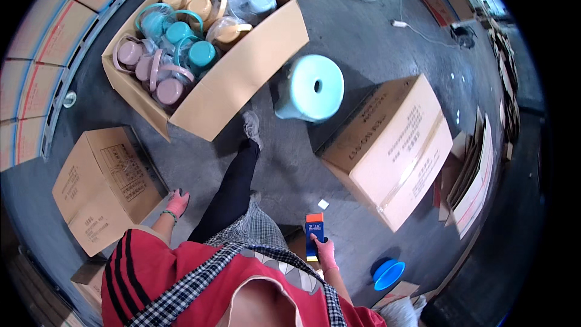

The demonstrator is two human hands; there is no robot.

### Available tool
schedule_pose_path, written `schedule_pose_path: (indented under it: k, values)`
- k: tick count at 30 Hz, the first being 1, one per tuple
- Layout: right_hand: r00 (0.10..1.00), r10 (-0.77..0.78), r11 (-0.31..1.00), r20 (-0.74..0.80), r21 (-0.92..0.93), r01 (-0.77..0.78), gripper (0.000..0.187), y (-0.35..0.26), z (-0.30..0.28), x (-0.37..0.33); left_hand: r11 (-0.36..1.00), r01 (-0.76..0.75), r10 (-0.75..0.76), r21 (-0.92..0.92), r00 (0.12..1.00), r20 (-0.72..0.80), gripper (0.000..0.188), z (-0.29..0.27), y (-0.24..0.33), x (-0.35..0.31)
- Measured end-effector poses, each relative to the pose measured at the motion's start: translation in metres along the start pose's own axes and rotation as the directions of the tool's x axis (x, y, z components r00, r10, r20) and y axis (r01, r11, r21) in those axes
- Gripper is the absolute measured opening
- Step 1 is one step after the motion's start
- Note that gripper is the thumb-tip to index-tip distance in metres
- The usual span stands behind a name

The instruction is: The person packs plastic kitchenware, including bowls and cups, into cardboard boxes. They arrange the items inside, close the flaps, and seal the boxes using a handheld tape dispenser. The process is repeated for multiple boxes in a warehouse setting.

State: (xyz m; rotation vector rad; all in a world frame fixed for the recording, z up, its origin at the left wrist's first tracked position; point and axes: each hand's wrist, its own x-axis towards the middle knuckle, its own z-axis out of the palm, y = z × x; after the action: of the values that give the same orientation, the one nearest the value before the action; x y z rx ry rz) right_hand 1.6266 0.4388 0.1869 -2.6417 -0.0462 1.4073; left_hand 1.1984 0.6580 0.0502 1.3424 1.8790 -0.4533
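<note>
My right hand (325, 252), in a pink glove, grips a slim blue box (314, 230) with an orange end, held upright near my right side. My left hand (177, 203), gloved in pink with dark fingertips and a green band at the wrist, hangs low with its fingers apart. Nothing shows in it. Beside it stands a brown carton (97, 197) with printed panels; whether they touch I cannot tell. Ahead of me is a large open carton (248, 69) packed with pink, teal, yellow and blue handled pails or pots, some wrapped in clear plastic.
A light turquoise stool (316, 85) stands between the open carton and a big taped carton (396, 151) on the right. A blue basin (388, 275) lies at lower right. Flattened cardboard (475, 175) leans at the right; stacked cartons (42, 66) line the left. A white cable crosses the far floor.
</note>
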Motion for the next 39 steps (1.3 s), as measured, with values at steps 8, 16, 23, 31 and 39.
schedule_pose_path:
  k: [8, 16, 23, 31, 39]
  values:
    - [0.982, -0.172, 0.938, 0.083, -0.291, 0.189, 0.056, -0.175, -0.045, 0.067, 0.257, 0.043, -0.396, -0.966, 0.916, -0.065, 0.078, -0.057, 0.082, 0.155]
    - [0.949, -0.307, 0.909, 0.071, -0.274, 0.314, 0.042, -0.382, -0.068, 0.085, -0.187, 0.144, -0.505, -0.972, 0.834, 0.221, 0.051, -0.080, 0.097, 0.192]
    - [0.907, -0.419, 0.820, 0.033, -0.416, 0.394, 0.046, -0.495, -0.091, 0.176, -0.595, 0.088, -0.434, -0.799, 0.801, 0.412, 0.055, -0.047, 0.064, 0.224]
    - [0.899, -0.438, 0.856, 0.028, -0.293, 0.426, 0.036, -0.664, -0.071, 0.312, -0.401, -0.642, -0.750, -0.654, 0.640, -0.167, 0.035, -0.076, 0.106, 0.168]
    - [0.931, -0.325, 0.943, 0.168, -0.018, 0.333, 0.028, -0.785, -0.029, 0.410, 0.881, -0.171, -0.114, -0.441, 0.829, -0.548, 0.085, -0.179, 0.322, 0.171]
